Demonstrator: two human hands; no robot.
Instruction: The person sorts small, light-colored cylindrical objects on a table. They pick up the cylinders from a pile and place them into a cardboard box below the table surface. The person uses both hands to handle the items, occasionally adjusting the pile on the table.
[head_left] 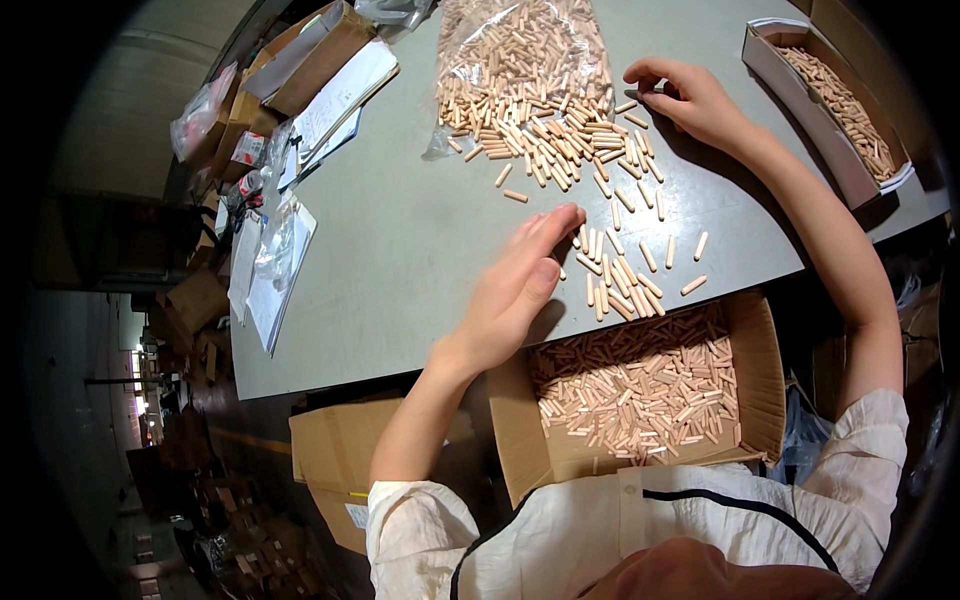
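Loose wooden dowel pins [622, 272] lie scattered over the grey table [400, 240], up to its near edge. My left hand [515, 280] is open, fingers stretched together and its edge against the left side of these pins. Farther back, my right hand [690, 100] hovers by the right side of a larger heap of pins [560, 135]. Its fingers are loosely curled, with a gap to the thumb and no pin visible between them. That heap spills from a clear plastic bag [520, 45]. Below the table edge, an open cardboard box [758, 370] holds many more pins.
A narrow carton [815, 130] of dowel pins stands at the table's right. Along the left side are a clipboard with papers [345, 95], loose sheets [275, 290] under clear plastic, and open cartons [320, 60]. A folded cardboard box [345, 445] sits below the table.
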